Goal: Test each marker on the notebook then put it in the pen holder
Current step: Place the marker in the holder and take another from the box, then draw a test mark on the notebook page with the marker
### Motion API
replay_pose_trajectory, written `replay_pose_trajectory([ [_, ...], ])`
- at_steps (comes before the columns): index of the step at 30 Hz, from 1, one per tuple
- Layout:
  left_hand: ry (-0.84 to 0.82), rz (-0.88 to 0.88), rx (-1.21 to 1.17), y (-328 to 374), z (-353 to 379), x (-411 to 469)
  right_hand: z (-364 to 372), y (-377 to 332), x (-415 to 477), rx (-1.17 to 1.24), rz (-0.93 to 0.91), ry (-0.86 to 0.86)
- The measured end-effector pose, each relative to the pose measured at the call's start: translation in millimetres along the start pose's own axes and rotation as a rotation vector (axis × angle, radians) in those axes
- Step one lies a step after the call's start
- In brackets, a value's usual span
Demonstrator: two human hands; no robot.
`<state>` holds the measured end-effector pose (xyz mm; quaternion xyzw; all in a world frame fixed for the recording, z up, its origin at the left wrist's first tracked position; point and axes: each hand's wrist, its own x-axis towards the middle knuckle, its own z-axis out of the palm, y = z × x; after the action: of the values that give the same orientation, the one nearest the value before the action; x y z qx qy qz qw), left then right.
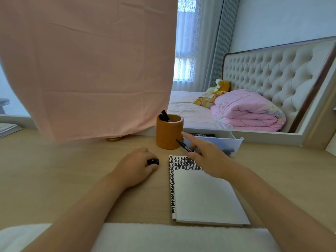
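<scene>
Marker [184, 146], black and uncapped, sits in the right hand [209, 159], pinched between the thumb and the curled fingers while the index finger [189, 136] sticks out straight above it. Its bare tip points away from the fingers, up and to the left, and ends right at the lower wall of the brown pen holder [168, 135]; whether tip and wall touch cannot be told. Two more black markers [165, 115] lean inside the holder, beyond the fingertips. Under the right palm lies the open notebook [203, 195], its top rows filled with thick black marks that run up to the knuckles, the page nearer the wrist blank. Behind the right fingers stands a white plastic bin [234, 142] with further markers [203, 135] in it. The left hand [135, 168] rests on the wooden table [63, 170], just left of the notebook, its fingers curled round a short black cap [153, 162] that shows at the fingertips. A pink cloth [87, 66] hangs well beyond the left fingers, and a folded pink quilt [249, 111] lies on the bed far past the right ones.
</scene>
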<state>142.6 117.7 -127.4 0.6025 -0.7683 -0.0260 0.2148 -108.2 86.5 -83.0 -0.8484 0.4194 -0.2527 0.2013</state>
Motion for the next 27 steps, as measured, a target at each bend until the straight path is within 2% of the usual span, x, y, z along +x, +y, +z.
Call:
replay_pose_trajectory([
  [8,0.058,0.015,-0.012,4,9,-2,-1,-10,-1,0.526,0.071,0.044],
  [10,0.054,0.004,-0.007,5,9,-3,-1,-8,-1,0.517,0.053,0.014],
  [13,0.054,0.032,0.034,10,3,-3,5,-4,-5,0.311,-0.033,-0.009],
  [14,0.075,0.062,0.042,12,-1,-3,8,-4,-6,0.308,-0.038,0.007],
  [17,0.11,0.151,0.004,26,-13,-10,17,-9,-7,0.562,0.076,0.066],
  [21,-0.006,0.233,-0.082,38,-16,-26,32,-8,-11,0.653,0.175,0.12],
  [27,-0.134,0.292,0.037,37,-10,-35,33,-10,-14,0.449,0.198,0.14],
])
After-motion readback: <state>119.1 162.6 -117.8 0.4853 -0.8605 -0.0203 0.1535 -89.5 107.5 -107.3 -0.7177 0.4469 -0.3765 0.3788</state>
